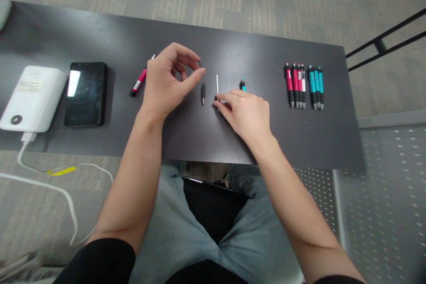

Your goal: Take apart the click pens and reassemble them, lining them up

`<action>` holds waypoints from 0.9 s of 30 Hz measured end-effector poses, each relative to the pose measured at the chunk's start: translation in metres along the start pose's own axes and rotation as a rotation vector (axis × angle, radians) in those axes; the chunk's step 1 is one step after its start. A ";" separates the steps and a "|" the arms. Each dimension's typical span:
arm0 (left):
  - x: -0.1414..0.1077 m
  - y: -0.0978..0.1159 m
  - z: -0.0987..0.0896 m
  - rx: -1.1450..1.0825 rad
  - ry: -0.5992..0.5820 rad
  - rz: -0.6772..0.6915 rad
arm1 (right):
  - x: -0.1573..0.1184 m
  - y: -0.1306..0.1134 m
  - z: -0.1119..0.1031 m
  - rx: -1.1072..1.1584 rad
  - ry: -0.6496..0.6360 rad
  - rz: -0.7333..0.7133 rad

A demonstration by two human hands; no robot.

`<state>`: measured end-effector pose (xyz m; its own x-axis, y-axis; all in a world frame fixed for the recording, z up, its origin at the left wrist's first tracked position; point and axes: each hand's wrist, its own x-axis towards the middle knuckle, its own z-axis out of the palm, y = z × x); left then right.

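My left hand (173, 75) is raised over the table, with thumb and index finger curled close around a small dark thing I cannot make out. Just right of its thumb lies a black pen grip section (203, 94) with a silver tip. My right hand (248, 111) rests low on the table, its thumb and fingertips pinched at the lower end of a thin white pen refill (217, 83). Partly hidden behind that hand is a turquoise and black pen part (243, 85). A red pen barrel (139, 82) lies left of my left hand, which covers part of it.
On the right of the dark table (199, 142) several red pens (294, 85), one white pen (303, 88) and turquoise pens (315, 88) lie in a row. At the left are a black phone-like device (85, 97) and a white power bank (35, 97) with a white cable (28, 140).
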<state>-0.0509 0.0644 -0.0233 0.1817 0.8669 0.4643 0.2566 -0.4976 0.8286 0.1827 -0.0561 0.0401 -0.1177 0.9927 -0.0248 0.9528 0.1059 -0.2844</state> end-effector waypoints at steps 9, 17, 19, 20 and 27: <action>0.004 0.011 -0.003 -0.004 0.002 0.018 | -0.002 0.008 -0.007 0.104 -0.019 0.017; 0.006 -0.006 0.000 0.046 0.022 0.047 | -0.004 -0.006 -0.014 0.072 -0.116 0.152; 0.006 -0.006 0.000 0.064 0.021 0.046 | -0.003 -0.009 -0.016 0.048 -0.140 0.172; 0.006 -0.004 -0.001 0.073 0.019 0.051 | -0.003 -0.010 -0.017 0.035 -0.152 0.178; 0.000 0.025 -0.004 0.155 -0.023 0.062 | -0.011 -0.017 -0.038 -0.161 -0.301 0.194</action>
<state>-0.0481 0.0522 -0.0012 0.2230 0.8345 0.5038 0.3873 -0.5502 0.7398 0.1784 -0.0669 0.0814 0.0145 0.9365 -0.3503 0.9944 -0.0503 -0.0932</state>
